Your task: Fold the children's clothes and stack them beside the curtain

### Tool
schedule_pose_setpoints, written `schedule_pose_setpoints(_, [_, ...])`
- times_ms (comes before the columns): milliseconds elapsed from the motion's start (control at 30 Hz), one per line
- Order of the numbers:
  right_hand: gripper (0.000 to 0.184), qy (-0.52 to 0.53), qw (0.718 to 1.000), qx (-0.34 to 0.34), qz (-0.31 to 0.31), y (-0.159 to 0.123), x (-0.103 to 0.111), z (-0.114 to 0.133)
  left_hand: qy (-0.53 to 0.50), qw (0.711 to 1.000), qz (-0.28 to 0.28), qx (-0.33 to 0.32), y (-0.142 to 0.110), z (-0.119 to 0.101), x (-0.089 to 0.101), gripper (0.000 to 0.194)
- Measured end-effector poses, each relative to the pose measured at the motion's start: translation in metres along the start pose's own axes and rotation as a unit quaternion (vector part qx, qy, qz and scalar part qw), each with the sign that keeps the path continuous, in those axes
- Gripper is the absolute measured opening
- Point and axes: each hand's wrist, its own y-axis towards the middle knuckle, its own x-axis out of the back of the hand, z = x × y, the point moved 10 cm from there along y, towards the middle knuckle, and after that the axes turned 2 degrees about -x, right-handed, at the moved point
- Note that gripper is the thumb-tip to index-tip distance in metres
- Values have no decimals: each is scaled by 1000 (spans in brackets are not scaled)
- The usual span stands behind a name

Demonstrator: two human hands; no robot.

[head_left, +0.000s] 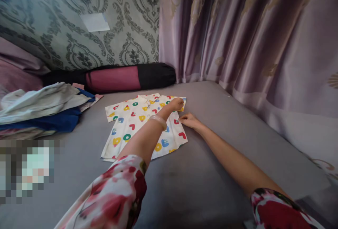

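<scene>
A short-sleeved white shirt with a collar and a colourful print lies spread flat on the bed, collar toward the wall. My left hand, reaching across the shirt with a bangle on the wrist, is closed on the cloth at its right-hand sleeve. At the shirt's right side edge, just below that sleeve, my right hand pinches the fabric between thumb and fingers. The left forearm covers part of the shirt's middle and lower front.
A heap of clothes lies on the bed at the left. A black and maroon bolster runs along the patterned wall. Purple curtains hang at the right edge of the grey bed sheet. A blurred patch hides the lower left.
</scene>
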Motion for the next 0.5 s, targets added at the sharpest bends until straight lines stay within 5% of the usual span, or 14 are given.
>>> schedule_pose_setpoints(133, [15,5,1000,-5,5,-3,2,2,19,999,-2,38,21,-1,-14,22])
schedule_pose_setpoints(333, [17,-12,1000,6,23,-6,2,3,36,993,-41,104,35,6,-23,42])
schedule_pose_setpoints(500, [20,-49,998,-10,32,-10,0,5,7,989,-65,136,40,19,-25,29])
